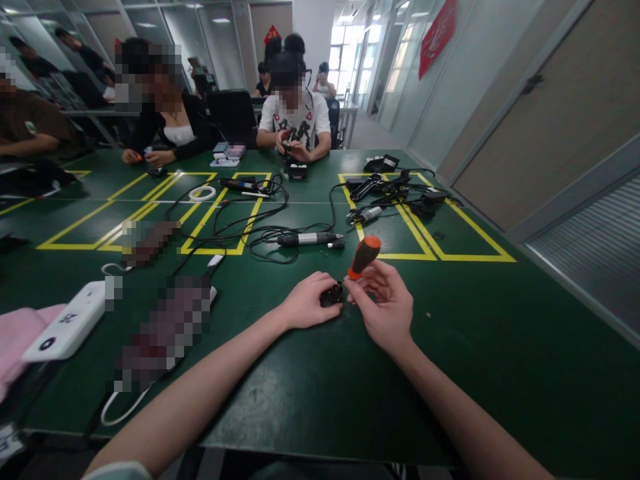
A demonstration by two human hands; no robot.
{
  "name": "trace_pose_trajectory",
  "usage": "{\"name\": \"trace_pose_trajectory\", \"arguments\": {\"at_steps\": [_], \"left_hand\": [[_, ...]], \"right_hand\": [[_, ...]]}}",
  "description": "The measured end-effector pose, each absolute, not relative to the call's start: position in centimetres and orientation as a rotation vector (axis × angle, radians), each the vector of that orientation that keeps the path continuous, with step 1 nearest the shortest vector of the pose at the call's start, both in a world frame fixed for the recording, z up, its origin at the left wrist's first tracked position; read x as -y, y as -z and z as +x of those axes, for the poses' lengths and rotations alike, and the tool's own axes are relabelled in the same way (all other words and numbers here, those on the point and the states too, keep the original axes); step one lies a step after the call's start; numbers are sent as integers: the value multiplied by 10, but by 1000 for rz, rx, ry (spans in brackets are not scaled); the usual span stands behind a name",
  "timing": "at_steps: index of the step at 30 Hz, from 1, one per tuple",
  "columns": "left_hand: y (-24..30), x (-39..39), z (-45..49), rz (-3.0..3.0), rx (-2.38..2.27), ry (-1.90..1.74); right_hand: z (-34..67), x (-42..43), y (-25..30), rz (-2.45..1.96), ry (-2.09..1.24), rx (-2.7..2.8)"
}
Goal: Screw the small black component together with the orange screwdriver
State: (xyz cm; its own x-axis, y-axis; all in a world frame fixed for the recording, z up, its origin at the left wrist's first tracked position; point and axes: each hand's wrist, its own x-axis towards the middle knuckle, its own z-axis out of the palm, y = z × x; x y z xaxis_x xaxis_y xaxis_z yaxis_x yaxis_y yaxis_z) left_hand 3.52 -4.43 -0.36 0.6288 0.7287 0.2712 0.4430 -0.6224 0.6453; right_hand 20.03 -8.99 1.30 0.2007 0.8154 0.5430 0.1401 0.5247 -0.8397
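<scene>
My left hand (pixel 311 301) is closed around a small black part (pixel 331 295), low over the green table (pixel 280 400). What kind of part it is I cannot make out. A screwdriver with an orange and dark handle (pixel 367 253) tilts up from my right hand (pixel 384 303), which grips it near the lower end of the handle. The shaft is hidden or too small to see. Both hands are close together, the screwdriver's lower end beside the black part. Beyond them lies a silver and black electric screwdriver (pixel 309 239) with its cable.
Black cables and tools (pixel 395 190) lie at the back right within yellow tape outlines (pixel 470 259). On the left are a white power strip (pixel 70 323), a pink cloth (pixel 25 340) and a white tape ring (pixel 202 193). A co-worker (pixel 295 120) sits opposite; others sit farther left.
</scene>
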Motion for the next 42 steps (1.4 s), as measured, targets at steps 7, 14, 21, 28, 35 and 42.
{"name": "trace_pose_trajectory", "arguments": {"at_steps": [7, 14, 21, 28, 35, 42], "left_hand": [[4, 45, 35, 2303, -920, -717], [5, 44, 36, 2292, -913, -724], [6, 43, 36, 2285, -904, -726], [4, 44, 35, 2232, -892, -755], [3, 46, 35, 2092, -929, -795], [4, 45, 35, 2066, -933, -811]], "right_hand": [[201, 93, -11, -894, -629, 1442], [199, 91, -7, -916, -620, 1441], [198, 89, 1, -925, -677, 1286], [198, 88, -1, -892, -731, 1342], [199, 89, -6, -870, -800, 1404], [197, 88, -1, -897, -773, 1324]]}}
